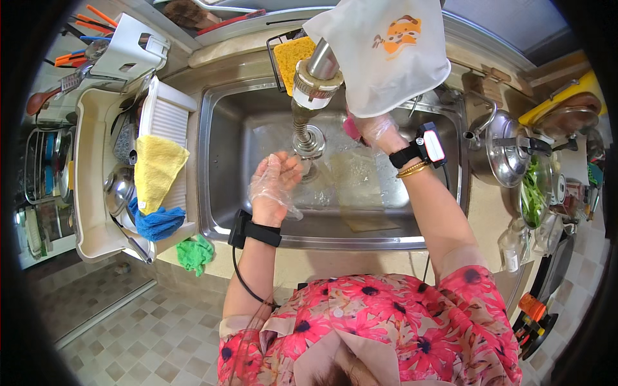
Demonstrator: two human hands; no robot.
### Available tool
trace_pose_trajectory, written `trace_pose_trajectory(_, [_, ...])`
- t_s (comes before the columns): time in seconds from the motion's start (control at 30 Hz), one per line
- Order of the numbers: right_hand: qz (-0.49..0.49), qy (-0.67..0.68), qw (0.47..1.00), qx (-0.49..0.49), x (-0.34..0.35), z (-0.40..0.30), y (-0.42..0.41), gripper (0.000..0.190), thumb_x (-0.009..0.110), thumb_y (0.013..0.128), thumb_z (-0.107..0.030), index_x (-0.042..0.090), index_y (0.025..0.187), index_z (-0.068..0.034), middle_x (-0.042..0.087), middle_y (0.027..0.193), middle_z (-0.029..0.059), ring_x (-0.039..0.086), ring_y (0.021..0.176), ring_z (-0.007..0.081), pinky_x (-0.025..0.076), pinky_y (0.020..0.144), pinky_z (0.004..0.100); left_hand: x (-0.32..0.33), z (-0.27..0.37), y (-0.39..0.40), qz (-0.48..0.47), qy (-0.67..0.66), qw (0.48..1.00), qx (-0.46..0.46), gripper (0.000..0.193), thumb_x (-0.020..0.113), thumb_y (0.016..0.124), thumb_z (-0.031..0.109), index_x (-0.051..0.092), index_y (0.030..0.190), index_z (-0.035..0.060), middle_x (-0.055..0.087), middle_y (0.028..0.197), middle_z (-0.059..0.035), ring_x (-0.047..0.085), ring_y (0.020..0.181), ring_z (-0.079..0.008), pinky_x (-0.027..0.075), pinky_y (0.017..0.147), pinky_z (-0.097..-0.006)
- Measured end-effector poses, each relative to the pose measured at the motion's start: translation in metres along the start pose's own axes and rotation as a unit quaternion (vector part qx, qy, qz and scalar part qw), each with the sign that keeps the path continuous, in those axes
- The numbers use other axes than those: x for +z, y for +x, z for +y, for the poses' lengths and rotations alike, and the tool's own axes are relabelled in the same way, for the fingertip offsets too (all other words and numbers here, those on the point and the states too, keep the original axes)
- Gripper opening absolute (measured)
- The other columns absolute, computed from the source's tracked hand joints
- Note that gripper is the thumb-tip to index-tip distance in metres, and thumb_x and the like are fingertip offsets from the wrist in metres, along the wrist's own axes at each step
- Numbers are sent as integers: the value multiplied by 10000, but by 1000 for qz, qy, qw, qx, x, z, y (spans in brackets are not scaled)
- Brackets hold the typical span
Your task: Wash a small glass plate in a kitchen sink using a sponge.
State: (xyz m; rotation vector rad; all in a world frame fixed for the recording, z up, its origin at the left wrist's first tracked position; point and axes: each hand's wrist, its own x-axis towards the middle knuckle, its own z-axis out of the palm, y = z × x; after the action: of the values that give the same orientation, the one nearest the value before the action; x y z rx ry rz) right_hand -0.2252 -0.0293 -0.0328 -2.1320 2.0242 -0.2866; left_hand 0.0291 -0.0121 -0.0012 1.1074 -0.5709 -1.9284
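Observation:
My left hand (276, 181), in a clear plastic glove, is over the sink (227, 159) just left of the drain area. Its fingers are slightly apart with nothing between them. My right hand (374, 129), gloved too, reaches towards the back of the sink under a white bag (386, 62) printed with a cartoon animal. A small pink object (352, 128) shows at its fingers, most of which the bag hides. Between the hands, a faucet with a flexible spout (301, 123) points down into the basin. Wet patches cover the basin floor.
A yellow sponge (294, 58) sits in a black wire rack behind the faucet. At left stand a cream dish rack (91, 193), yellow cloth (159, 169), blue cloth (157, 222) and green cloth (194, 253). A metal kettle (507, 149) and a bowl of green vegetables (533, 193) are right.

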Motion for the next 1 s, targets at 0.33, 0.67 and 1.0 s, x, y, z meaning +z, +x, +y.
trace_pose_trajectory(0.33, [47, 338, 918, 203, -38, -3, -17, 182, 507, 793, -106, 592, 917, -2, 616, 730, 89, 590, 716, 178, 462, 635, 299, -3, 15, -20, -115, -120, 985, -53, 253, 448, 899, 282, 489, 983, 48, 491, 1151, -166, 429, 1134, -322, 345, 958, -458])
trace_pose_trajectory(0.67, [93, 819, 454, 338, 2, 23, -82, 176, 482, 891, -168, 525, 930, -2, 574, 841, 81, 564, 782, 184, 480, 709, 327, -133, -43, 19, 137, 71, 980, -130, 199, 462, 899, 213, 475, 1000, 43, 564, 1014, -189, 581, 900, -322, 499, 725, -397])
trace_pose_trajectory(1.0, [79, 827, 404, 383, 15, 45, -123, 160, 555, 831, -70, 521, 976, -10, 566, 927, 77, 560, 844, 191, 469, 771, 323, -182, -74, 70, 85, 252, 963, -44, 190, 467, 878, 132, 494, 1041, 39, 583, 940, -116, 582, 801, -218, 476, 684, -335])
